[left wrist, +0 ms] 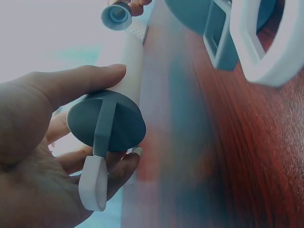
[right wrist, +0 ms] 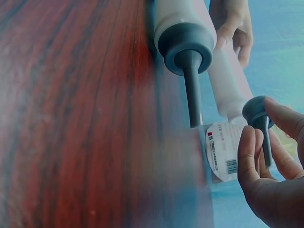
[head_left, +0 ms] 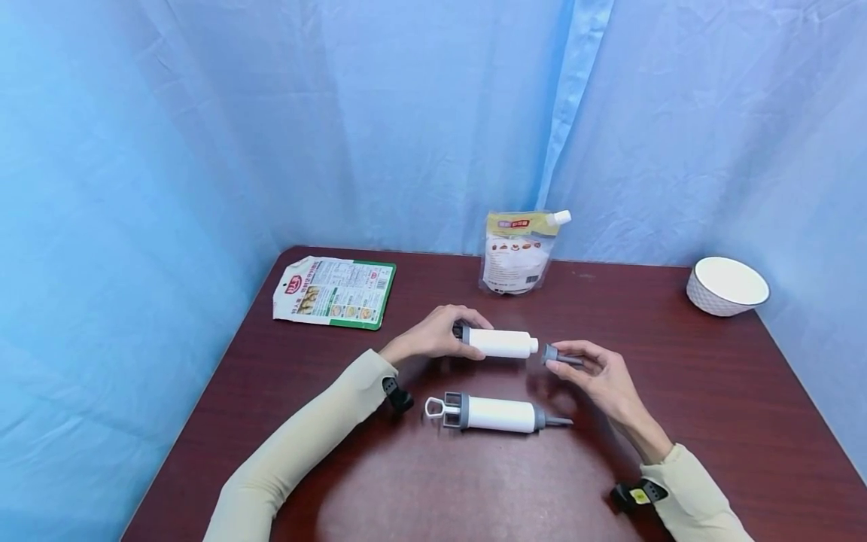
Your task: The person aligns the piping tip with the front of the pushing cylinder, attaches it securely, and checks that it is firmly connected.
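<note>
My left hand (head_left: 443, 333) grips a white food syringe (head_left: 501, 343) by its grey collar end, its barrel lying level and its bare white tip facing right. In the left wrist view, the syringe's grey flange (left wrist: 107, 121) and white pull ring sit between thumb and fingers. Just right of that tip, apart from it, my right hand (head_left: 603, 376) pinches a grey nozzle cap (head_left: 550, 354), its wide open end facing the barrel and its thin spout pointing back toward the palm. Nearer me on the table lies a second syringe (head_left: 501, 415) with its grey nozzle fitted.
Against the blue curtain stands a spouted pouch (head_left: 518, 256) with a white cap. A flat green-and-white packet (head_left: 335, 292) lies at the back left of the dark red table (head_left: 420, 482). Near the right edge sits a white bowl (head_left: 725, 290).
</note>
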`<move>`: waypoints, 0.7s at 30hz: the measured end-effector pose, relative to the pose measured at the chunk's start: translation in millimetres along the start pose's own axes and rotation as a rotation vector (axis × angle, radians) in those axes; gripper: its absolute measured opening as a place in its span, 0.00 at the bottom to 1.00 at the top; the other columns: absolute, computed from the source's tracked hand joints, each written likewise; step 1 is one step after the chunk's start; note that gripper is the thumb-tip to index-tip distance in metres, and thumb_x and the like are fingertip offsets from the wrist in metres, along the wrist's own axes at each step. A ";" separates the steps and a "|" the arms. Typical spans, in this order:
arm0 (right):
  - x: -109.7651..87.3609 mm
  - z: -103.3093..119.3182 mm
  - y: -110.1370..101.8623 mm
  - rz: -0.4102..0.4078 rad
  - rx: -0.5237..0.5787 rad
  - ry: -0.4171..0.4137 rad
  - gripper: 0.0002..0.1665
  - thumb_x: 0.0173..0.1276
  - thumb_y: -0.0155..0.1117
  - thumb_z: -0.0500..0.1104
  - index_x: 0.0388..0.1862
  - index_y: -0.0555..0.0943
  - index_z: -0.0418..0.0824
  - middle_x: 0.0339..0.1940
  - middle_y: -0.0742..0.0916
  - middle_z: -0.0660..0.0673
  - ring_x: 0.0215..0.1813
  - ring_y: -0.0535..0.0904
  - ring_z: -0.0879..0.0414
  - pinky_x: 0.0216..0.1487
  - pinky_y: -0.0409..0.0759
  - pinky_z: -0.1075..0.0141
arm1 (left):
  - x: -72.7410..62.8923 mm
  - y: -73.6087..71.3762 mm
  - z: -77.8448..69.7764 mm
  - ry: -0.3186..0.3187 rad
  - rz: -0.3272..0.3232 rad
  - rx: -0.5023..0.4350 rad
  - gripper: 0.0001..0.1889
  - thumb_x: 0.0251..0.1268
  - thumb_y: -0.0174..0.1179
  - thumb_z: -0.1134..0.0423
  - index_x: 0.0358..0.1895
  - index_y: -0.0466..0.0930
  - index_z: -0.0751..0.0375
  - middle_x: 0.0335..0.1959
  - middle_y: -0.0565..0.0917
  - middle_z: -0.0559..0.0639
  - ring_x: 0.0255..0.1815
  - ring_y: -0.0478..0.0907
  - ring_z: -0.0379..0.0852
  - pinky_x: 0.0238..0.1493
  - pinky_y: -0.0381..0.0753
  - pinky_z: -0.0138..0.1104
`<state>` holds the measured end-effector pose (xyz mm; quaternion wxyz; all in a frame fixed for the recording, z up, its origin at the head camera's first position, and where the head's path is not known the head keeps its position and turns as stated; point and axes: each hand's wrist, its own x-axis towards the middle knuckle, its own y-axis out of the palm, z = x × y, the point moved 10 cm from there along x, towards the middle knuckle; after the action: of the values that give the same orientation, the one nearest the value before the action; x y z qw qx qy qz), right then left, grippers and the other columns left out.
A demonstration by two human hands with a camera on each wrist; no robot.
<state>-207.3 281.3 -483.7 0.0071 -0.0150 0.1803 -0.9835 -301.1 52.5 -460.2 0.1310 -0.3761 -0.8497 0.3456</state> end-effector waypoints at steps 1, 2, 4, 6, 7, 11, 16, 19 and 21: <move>0.2 0.5 0.5 0.002 0.000 -0.002 0.23 0.70 0.74 0.46 0.61 0.84 0.39 0.49 0.88 0.62 0.49 0.88 0.67 0.46 0.83 0.74 | -0.6 0.1 -1.1 0.003 0.003 -0.002 0.23 0.59 0.78 0.55 0.58 0.86 0.46 0.54 0.89 0.45 0.54 0.79 0.42 0.57 0.77 0.36; 0.5 0.8 0.9 0.003 0.003 -0.004 0.23 0.70 0.74 0.46 0.61 0.84 0.38 0.49 0.88 0.62 0.48 0.88 0.67 0.46 0.83 0.74 | -1.2 0.2 -2.1 0.006 0.007 -0.001 0.23 0.59 0.78 0.55 0.58 0.86 0.46 0.54 0.89 0.45 0.54 0.79 0.42 0.57 0.77 0.36; 1.3 1.3 1.4 0.004 0.006 -0.007 0.23 0.70 0.74 0.45 0.61 0.84 0.38 0.49 0.89 0.61 0.48 0.88 0.66 0.46 0.83 0.74 | -2.4 0.2 -3.6 0.011 0.013 -0.007 0.23 0.59 0.78 0.55 0.59 0.86 0.46 0.54 0.89 0.45 0.54 0.78 0.42 0.56 0.77 0.36; 2.0 1.4 1.5 0.005 0.010 -0.009 0.23 0.70 0.74 0.44 0.60 0.84 0.37 0.48 0.89 0.61 0.48 0.88 0.65 0.46 0.84 0.74 | -3.5 -0.2 -4.7 0.015 0.018 -0.015 0.23 0.59 0.78 0.55 0.59 0.86 0.46 0.54 0.89 0.44 0.53 0.78 0.41 0.56 0.77 0.36; 2.4 1.3 1.4 0.005 0.008 -0.009 0.23 0.70 0.74 0.44 0.60 0.84 0.37 0.48 0.89 0.62 0.49 0.88 0.65 0.47 0.84 0.74 | -4.0 -0.6 -5.1 0.016 0.019 -0.016 0.23 0.60 0.78 0.55 0.59 0.86 0.46 0.54 0.88 0.44 0.53 0.78 0.41 0.56 0.77 0.36; 2.7 1.7 1.2 0.005 0.006 -0.001 0.23 0.70 0.74 0.45 0.60 0.84 0.38 0.48 0.88 0.62 0.49 0.88 0.65 0.47 0.84 0.74 | -6.9 -3.6 -6.9 0.019 0.013 -0.026 0.23 0.59 0.78 0.55 0.59 0.86 0.46 0.54 0.88 0.44 0.54 0.78 0.41 0.58 0.78 0.39; -0.2 4.6 2.7 0.018 -0.006 -0.005 0.23 0.70 0.75 0.45 0.61 0.84 0.39 0.50 0.88 0.62 0.49 0.88 0.67 0.48 0.84 0.74 | -12.1 -4.7 -11.9 0.036 0.021 -0.020 0.23 0.59 0.78 0.54 0.58 0.86 0.45 0.53 0.88 0.43 0.53 0.79 0.41 0.57 0.80 0.39; -2.3 8.4 5.4 0.028 0.006 -0.018 0.23 0.69 0.75 0.44 0.61 0.84 0.39 0.51 0.88 0.61 0.50 0.87 0.67 0.50 0.84 0.74 | -14.7 -3.8 -15.0 0.051 0.036 -0.036 0.23 0.59 0.78 0.53 0.58 0.86 0.44 0.53 0.88 0.42 0.51 0.79 0.40 0.55 0.80 0.38; -2.9 10.7 6.7 0.032 0.017 -0.030 0.24 0.69 0.75 0.43 0.61 0.83 0.37 0.51 0.88 0.60 0.49 0.87 0.66 0.51 0.84 0.74 | -16.4 -3.3 -17.0 0.057 0.046 -0.056 0.22 0.59 0.78 0.53 0.58 0.86 0.44 0.53 0.88 0.41 0.50 0.79 0.39 0.55 0.81 0.38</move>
<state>-204.0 271.3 -476.1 0.0256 -0.0269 0.1721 -0.9844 -283.5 47.2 -445.0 0.1365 -0.4088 -0.8460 0.3138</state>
